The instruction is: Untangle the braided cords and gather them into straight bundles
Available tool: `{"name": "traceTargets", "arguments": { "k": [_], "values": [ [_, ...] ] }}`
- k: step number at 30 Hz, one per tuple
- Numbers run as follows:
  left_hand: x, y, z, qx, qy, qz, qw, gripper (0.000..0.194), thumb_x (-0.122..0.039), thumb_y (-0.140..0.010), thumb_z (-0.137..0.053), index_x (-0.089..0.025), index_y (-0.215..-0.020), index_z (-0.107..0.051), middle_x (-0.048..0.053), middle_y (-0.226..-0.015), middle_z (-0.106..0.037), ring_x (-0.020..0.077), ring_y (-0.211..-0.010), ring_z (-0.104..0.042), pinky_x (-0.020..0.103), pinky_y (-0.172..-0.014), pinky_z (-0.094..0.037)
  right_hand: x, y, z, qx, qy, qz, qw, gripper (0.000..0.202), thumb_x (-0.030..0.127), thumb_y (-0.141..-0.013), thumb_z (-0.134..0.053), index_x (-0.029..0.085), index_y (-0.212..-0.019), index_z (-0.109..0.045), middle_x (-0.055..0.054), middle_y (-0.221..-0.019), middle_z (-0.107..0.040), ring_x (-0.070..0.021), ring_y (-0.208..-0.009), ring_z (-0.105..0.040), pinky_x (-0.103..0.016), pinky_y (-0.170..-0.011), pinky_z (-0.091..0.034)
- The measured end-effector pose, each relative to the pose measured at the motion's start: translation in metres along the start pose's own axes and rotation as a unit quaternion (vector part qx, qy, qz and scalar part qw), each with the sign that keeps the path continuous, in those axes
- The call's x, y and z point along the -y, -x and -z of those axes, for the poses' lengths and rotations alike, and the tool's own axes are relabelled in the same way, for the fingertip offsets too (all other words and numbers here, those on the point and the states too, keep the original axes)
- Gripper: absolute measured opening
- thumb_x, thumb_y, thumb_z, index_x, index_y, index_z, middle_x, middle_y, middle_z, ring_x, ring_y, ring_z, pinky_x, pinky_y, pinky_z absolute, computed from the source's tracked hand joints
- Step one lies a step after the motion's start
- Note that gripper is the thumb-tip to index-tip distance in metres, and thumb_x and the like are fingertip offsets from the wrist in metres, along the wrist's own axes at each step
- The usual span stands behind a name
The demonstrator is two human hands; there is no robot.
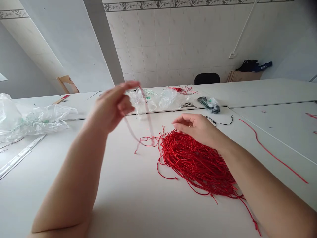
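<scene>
My left hand [115,104] is raised above the table, its fingers closed on a red cord [127,125]. Motion blurs this cord, which hangs in a loop from the fingers toward the tabletop. A large bundle of red twisted cords [195,162] lies on the table, with knotted ends sticking out on several sides. Just over the far edge of the bundle is my right hand [194,127], thumb and fingers drawn together in a pinch. Whether anything is between those fingertips I cannot make out.
Clear plastic bags [158,99] lie farther back, near scissors [189,105] and a bag of dark cord [209,104]. More crumpled plastic [37,119] sits at left. A single red cord [269,150] stretches across the right side. Red threads [182,90] lie on the far table.
</scene>
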State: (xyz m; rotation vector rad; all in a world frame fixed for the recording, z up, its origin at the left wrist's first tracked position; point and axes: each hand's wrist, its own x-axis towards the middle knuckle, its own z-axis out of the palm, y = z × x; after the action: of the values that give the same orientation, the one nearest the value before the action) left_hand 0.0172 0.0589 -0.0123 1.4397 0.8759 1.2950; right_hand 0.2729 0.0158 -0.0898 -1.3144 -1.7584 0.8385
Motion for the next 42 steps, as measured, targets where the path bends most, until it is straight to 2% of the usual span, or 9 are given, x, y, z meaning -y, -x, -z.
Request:
{"name": "traceTargets", "arguments": {
  "k": [2, 5, 8, 14, 21, 31, 37, 40, 42],
  "values": [
    [-0.017, 0.000, 0.013, -0.128, 0.065, -0.053, 0.988, 0.018, -0.017, -0.095, -0.056, -0.022, -0.091, -0.073, -0.008, -0.043, -0.028, 0.0086, -0.042, -0.023, 0.026, -0.051, -0.039, 0.001, 0.002, 0.004, 0.015, 0.126, -0.001, 0.992, 0.017, 0.040, -0.090, -0.064, 0.026, -0.090, -0.073, -0.002, -0.088, -0.073, -0.0194, -0.080, -0.065, -0.035, -0.075, -0.048],
    [-0.032, 0.004, 0.024, -0.203, 0.105, -0.106, 0.968, 0.013, -0.013, -0.092, -0.060, -0.021, -0.091, -0.070, -0.007, -0.049, -0.039, 0.0084, -0.046, -0.032, 0.025, -0.054, -0.041, 0.002, 0.006, 0.011, 0.030, 0.268, -0.024, 0.963, 0.020, 0.036, -0.091, -0.058, 0.026, -0.079, -0.070, 0.000, -0.079, -0.071, -0.0189, -0.072, -0.061, -0.033, -0.064, -0.041],
    [-0.032, 0.008, 0.025, -0.175, 0.124, -0.102, 0.971, 0.014, -0.014, -0.092, -0.059, -0.020, -0.097, -0.071, -0.004, -0.059, -0.050, 0.0089, -0.050, -0.039, 0.025, -0.055, -0.043, 0.001, 0.008, 0.020, 0.071, 0.322, -0.054, 0.942, 0.023, 0.037, -0.090, -0.055, 0.026, -0.074, -0.067, 0.000, -0.077, -0.069, -0.0185, -0.068, -0.059, -0.031, -0.059, -0.037],
    [-0.021, 0.004, 0.020, -0.101, 0.083, -0.058, 0.990, 0.010, -0.022, -0.085, -0.069, -0.031, -0.090, -0.069, -0.002, -0.062, -0.056, 0.0141, -0.054, -0.039, 0.028, -0.052, -0.040, 0.000, 0.011, 0.029, 0.064, 0.270, -0.052, 0.959, 0.020, 0.042, -0.089, -0.056, 0.029, -0.089, -0.071, 0.001, -0.092, -0.074, -0.0196, -0.078, -0.064, -0.031, -0.065, -0.043],
    [-0.016, 0.001, 0.025, -0.096, 0.025, -0.050, 0.994, 0.016, -0.033, -0.081, -0.074, -0.033, -0.096, -0.075, -0.002, -0.054, -0.052, 0.0153, -0.052, -0.040, 0.031, -0.051, -0.040, -0.001, 0.009, 0.028, 0.186, 0.296, -0.113, 0.930, 0.016, 0.028, -0.083, -0.057, 0.024, -0.072, -0.068, 0.000, -0.073, -0.068, -0.0154, -0.060, -0.055, -0.029, -0.053, -0.036],
    [-0.013, -0.001, 0.022, -0.072, -0.001, -0.048, 0.996, 0.010, -0.034, -0.088, -0.065, -0.037, -0.091, -0.074, 0.000, -0.053, -0.051, 0.0182, -0.051, -0.038, 0.032, -0.050, -0.037, -0.005, 0.000, 0.013, 0.178, 0.363, -0.123, 0.906, 0.006, 0.026, -0.079, -0.067, 0.023, -0.080, -0.072, -0.003, -0.089, -0.073, -0.0176, -0.075, -0.062, -0.029, -0.060, -0.038],
    [-0.011, -0.003, 0.019, -0.086, 0.046, -0.046, 0.994, 0.014, -0.026, -0.089, -0.063, -0.029, -0.092, -0.076, -0.001, -0.052, -0.050, 0.0140, -0.051, -0.035, 0.030, -0.051, -0.037, 0.008, 0.017, 0.048, 0.015, 0.272, -0.019, 0.962, 0.022, 0.041, -0.088, -0.063, 0.024, -0.075, -0.068, 0.000, -0.078, -0.069, -0.0147, -0.062, -0.055, -0.031, -0.057, -0.039],
    [-0.010, -0.003, 0.015, -0.084, 0.082, -0.038, 0.992, 0.014, -0.021, -0.086, -0.063, -0.025, -0.092, -0.076, -0.002, -0.051, -0.050, 0.0119, -0.050, -0.034, 0.029, -0.050, -0.038, 0.014, 0.024, 0.063, -0.126, 0.114, 0.076, 0.982, 0.018, 0.044, -0.087, -0.069, 0.026, -0.085, -0.070, -0.001, -0.082, -0.070, -0.0160, -0.070, -0.060, -0.031, -0.060, -0.045],
    [-0.008, -0.003, 0.012, -0.076, 0.090, -0.035, 0.992, 0.015, -0.021, -0.085, -0.064, -0.024, -0.093, -0.076, -0.002, -0.051, -0.050, 0.0118, -0.050, -0.034, 0.028, -0.049, -0.039, 0.016, 0.024, 0.067, -0.219, -0.015, 0.130, 0.967, 0.015, 0.042, -0.088, -0.070, 0.027, -0.087, -0.070, -0.001, -0.083, -0.070, -0.0161, -0.075, -0.063, -0.029, -0.059, -0.048]
  ]
}}
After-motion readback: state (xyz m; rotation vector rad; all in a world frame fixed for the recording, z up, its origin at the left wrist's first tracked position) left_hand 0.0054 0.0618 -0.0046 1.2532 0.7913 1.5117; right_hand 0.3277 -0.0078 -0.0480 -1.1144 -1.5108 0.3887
